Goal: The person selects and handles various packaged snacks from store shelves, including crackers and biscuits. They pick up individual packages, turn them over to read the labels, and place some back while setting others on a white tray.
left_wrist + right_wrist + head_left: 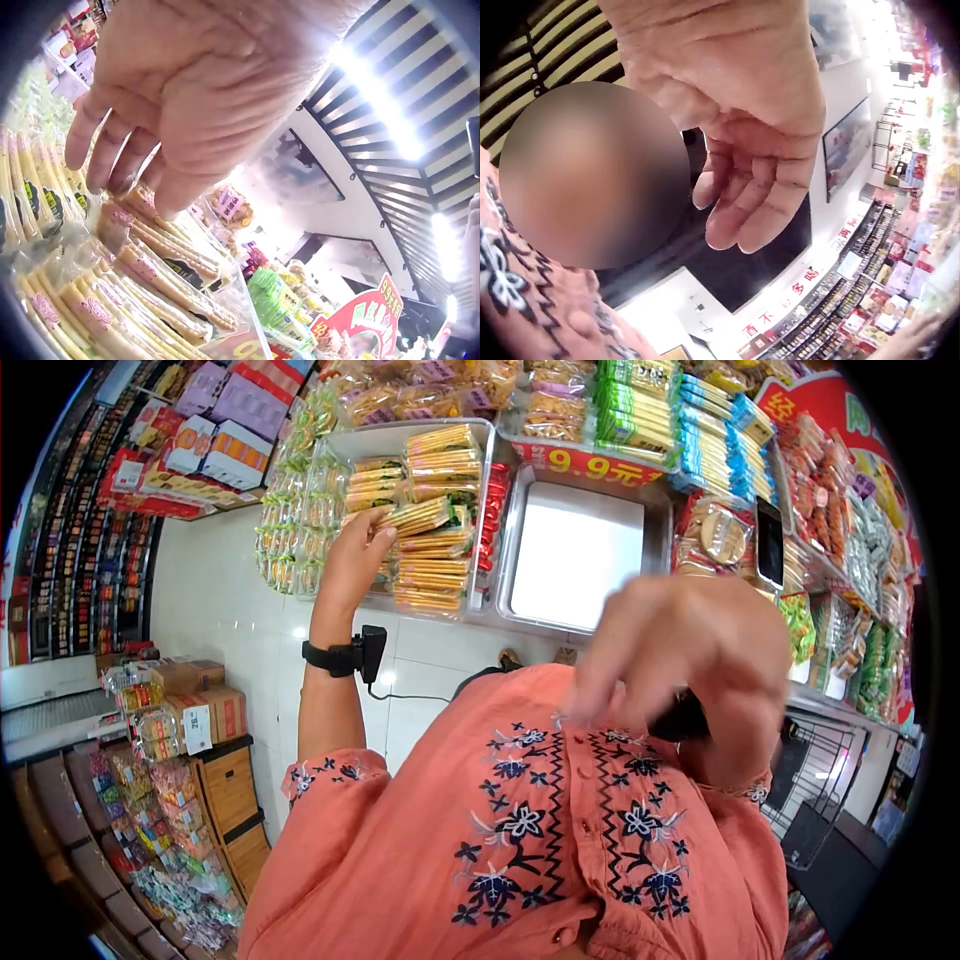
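My left hand point(352, 565) reaches into a clear plastic bin point(487, 450) at the upper left of the head view. Its thumb and fingers pinch a clear-wrapped packet of thin yellow biscuit sticks point(418, 517), which lies slantwise over the stacked packets point(432, 575). In the left wrist view, the fingertips point(124, 176) are down at the packets, and the wrappers show pink print and a dark label. The right hand point(690, 645) is raised before the chest, blurred in the head view. Its fingers point(742, 217) hang loosely curled with nothing in them in the right wrist view.
Right of the bin stands another bin with a white bottom point(580, 550), under a red price strip point(600, 465). A dark phone point(769, 543) lies near round biscuits in clear bags point(720, 530). Green-trimmed packets point(295, 540) line the bin's left side. Cartons point(205, 715) stand lower left.
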Demonstrator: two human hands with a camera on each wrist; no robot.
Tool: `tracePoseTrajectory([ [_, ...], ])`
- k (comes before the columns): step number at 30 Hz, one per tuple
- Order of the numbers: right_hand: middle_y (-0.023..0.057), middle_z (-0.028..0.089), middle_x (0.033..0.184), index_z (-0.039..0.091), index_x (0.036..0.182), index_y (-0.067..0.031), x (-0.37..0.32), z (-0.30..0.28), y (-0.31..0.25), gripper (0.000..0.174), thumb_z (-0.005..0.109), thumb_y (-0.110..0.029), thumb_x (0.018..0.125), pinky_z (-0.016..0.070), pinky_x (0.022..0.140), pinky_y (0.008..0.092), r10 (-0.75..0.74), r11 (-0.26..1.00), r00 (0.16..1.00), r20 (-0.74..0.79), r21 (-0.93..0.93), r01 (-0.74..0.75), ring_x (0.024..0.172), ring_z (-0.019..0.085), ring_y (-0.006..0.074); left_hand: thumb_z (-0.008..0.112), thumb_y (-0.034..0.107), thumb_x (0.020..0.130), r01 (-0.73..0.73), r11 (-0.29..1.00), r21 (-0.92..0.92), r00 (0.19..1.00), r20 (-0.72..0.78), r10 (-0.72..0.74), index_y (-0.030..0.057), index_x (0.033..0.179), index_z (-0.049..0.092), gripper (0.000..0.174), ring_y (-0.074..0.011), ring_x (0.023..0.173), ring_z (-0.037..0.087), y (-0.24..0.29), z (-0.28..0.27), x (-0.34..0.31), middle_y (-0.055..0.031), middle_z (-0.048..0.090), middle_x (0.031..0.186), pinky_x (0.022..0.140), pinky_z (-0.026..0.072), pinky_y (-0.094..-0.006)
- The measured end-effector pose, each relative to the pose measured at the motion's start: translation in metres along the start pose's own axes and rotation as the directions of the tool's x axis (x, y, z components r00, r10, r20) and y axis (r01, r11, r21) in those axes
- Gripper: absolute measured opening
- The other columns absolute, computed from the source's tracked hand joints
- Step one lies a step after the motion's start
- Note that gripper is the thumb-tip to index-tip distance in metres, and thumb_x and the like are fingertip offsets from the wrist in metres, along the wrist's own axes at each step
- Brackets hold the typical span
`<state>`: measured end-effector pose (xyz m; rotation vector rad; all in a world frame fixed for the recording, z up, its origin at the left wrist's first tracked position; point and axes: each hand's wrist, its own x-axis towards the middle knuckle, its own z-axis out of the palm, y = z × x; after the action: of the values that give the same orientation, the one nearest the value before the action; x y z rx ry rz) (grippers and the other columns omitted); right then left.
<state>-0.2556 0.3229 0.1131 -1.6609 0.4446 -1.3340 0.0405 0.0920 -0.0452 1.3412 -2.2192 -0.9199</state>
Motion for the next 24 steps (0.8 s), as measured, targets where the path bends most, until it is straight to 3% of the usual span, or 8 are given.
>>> tracePoseTrajectory([
  [3,0.0138,0.069,0.091,0.066,0.088,0.0023,-0.012,-0.014,0.001,0.037,0.061,-0.034,0.097,0.0529,0.075,0.0306,0.275,0.961,0.916,-0.293,0.076,-0.264,0.083,0.068,0.0196,0.068,0.021,0.093,0.007,0.999,0.032,0.999,-0.043,-0.006,-0.0034,0.126,0.062,0.041,-0.0271,0.1,0.066,0.006,0.004,0.001,-0.0191,0.068,0.112,0.088,0.0517,-0.0354],
  [4,0.0124,0.07,0.093,0.066,0.09,0.0021,-0.018,-0.022,0.007,0.038,0.058,-0.034,0.1,0.0537,0.075,0.0286,0.316,0.948,0.9,-0.299,0.052,-0.315,0.082,0.067,0.0151,0.069,0.021,0.093,0.016,0.999,0.036,0.999,-0.053,-0.014,-0.0032,0.124,0.063,0.04,-0.0274,0.099,0.067,0.008,0.005,0.002,-0.0187,0.068,0.11,0.087,0.052,-0.0353],
  [9,0.0092,0.072,0.094,0.066,0.095,-0.0001,-0.053,-0.049,0.041,0.038,0.055,-0.035,0.104,0.0547,0.074,0.0273,0.47,0.883,0.824,-0.317,0.157,-0.443,0.082,0.067,0.0123,0.07,0.018,0.091,0.05,0.992,0.116,0.997,-0.065,-0.043,-0.0023,0.123,0.064,0.038,-0.0271,0.095,0.067,0.012,0.007,0.007,-0.0168,0.069,0.106,0.085,0.0524,-0.0359],
  [13,0.0082,0.072,0.092,0.065,0.096,-0.0018,-0.073,-0.059,0.051,0.038,0.055,-0.038,0.104,0.0547,0.073,0.0274,0.53,0.848,0.79,-0.308,0.189,-0.495,0.079,0.068,0.013,0.071,0.017,0.09,-0.046,0.977,0.209,0.999,-0.016,0.051,-0.0013,0.118,0.066,0.034,-0.0266,0.095,0.066,0.018,0.006,0.007,-0.0162,0.068,0.105,0.084,0.0523,-0.037],
  [16,0.0081,0.072,0.092,0.065,0.096,-0.0023,-0.081,-0.066,0.058,0.04,0.054,-0.04,0.104,0.0548,0.073,0.0276,0.57,0.822,0.755,-0.325,0.221,-0.525,0.08,0.069,0.0137,0.072,0.014,0.09,-0.038,0.985,0.167,0.998,0.05,0.03,0.0003,0.125,0.064,0.038,-0.0203,0.093,0.06,0.02,0.002,0.012,-0.0093,0.064,0.101,0.083,0.049,-0.0329],
  [19,0.0084,0.071,0.093,0.065,0.097,-0.0025,-0.086,-0.075,0.064,0.042,0.054,-0.043,0.103,0.0552,0.072,0.0281,0.569,0.821,0.753,-0.33,0.17,-0.545,0.08,0.069,0.0147,0.07,0.013,0.092,-0.107,0.958,0.266,0.994,0.039,0.1,0.0013,0.125,0.064,0.035,-0.0227,0.092,0.061,0.024,-0.001,0.015,-0.0109,0.063,0.099,0.084,0.049,-0.034],
  [22,0.0091,0.071,0.093,0.065,0.097,-0.0026,-0.084,-0.08,0.069,0.044,0.054,-0.045,0.103,0.0554,0.072,0.0286,0.563,0.824,0.745,-0.358,0.18,-0.537,0.08,0.07,0.0157,0.068,0.013,0.092,-0.189,0.91,0.37,0.975,-0.037,0.218,0.0011,0.117,0.064,0.027,-0.0345,0.1,0.063,0.025,0.0,0.018,-0.0167,0.065,0.101,0.084,0.0506,-0.0402],
  [24,0.0097,0.071,0.093,0.065,0.097,-0.0027,-0.08,-0.083,0.075,0.045,0.054,-0.046,0.102,0.0556,0.072,0.029,0.563,0.825,0.745,-0.358,0.189,-0.533,0.08,0.07,0.0163,0.067,0.015,0.093,-0.245,0.886,0.394,0.951,-0.082,0.3,0.0012,0.114,0.063,0.025,-0.0355,0.102,0.062,0.03,0.001,0.02,-0.017,0.064,0.099,0.084,0.0504,-0.0411],
])
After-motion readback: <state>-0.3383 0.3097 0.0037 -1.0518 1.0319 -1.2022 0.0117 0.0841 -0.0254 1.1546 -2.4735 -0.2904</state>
